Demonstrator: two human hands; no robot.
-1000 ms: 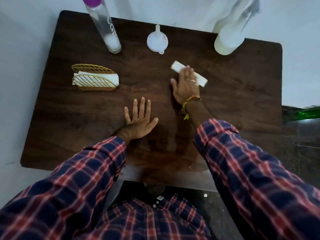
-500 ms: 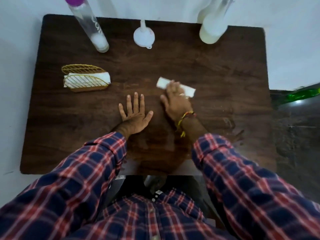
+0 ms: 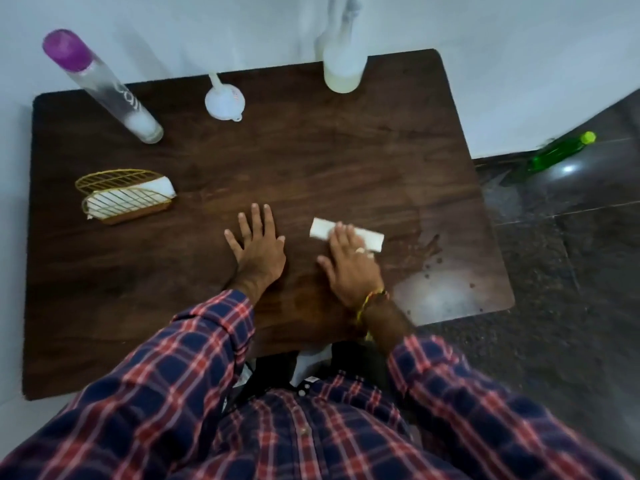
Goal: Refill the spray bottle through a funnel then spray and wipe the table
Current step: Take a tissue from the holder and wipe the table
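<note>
While the right hand (image 3: 349,261) presses a folded white tissue (image 3: 346,234) flat against the table (image 3: 311,161) with straight fingers, the left hand (image 3: 258,249) lies just left of it, palm down, fingers spread and relaxed, holding nothing. Right of the tissue, near the table's front right corner, the wood shows a wet patch (image 3: 440,289) with scattered droplets. The spray bottle (image 3: 343,69) stands upright at the table's back edge, beyond the tissue and well apart from it; its head is blurred. A white funnel (image 3: 224,100) rests mouth down on the table left of the spray bottle, spout up. Further left along the back stands a tall clear bottle (image 3: 107,91) with a purple cap. A gold wire holder (image 3: 126,199) with white tissues sits on the table's left side. On the floor right of the table is a green bottle (image 3: 557,152). Both arms wear plaid sleeves, and a thread band circles the right wrist.
</note>
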